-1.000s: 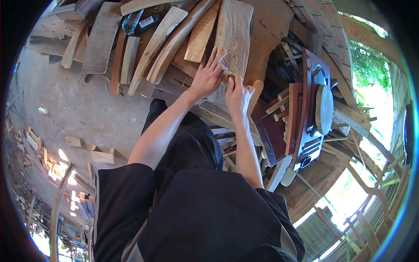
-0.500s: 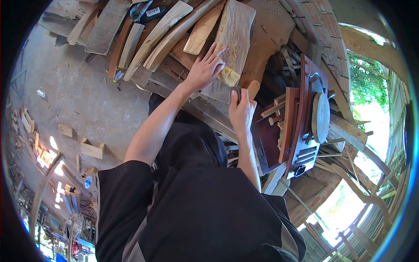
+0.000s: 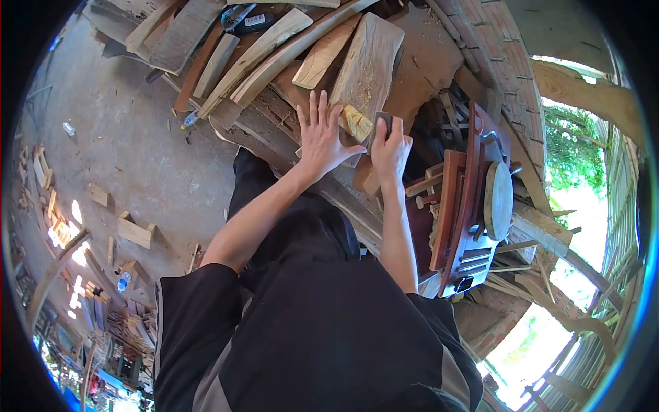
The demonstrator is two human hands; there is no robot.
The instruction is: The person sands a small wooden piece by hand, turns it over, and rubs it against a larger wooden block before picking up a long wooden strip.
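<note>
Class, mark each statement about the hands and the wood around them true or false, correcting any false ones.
1. The right hand grips a dark, flat block. True.
2. The left hand is clenched in a fist. False: its fingers are spread.
3. Shavings lie on the wide board. True.
4. The small yellowish wood piece lies on the floor. False: it is up by the wide board, between the hands.
</note>
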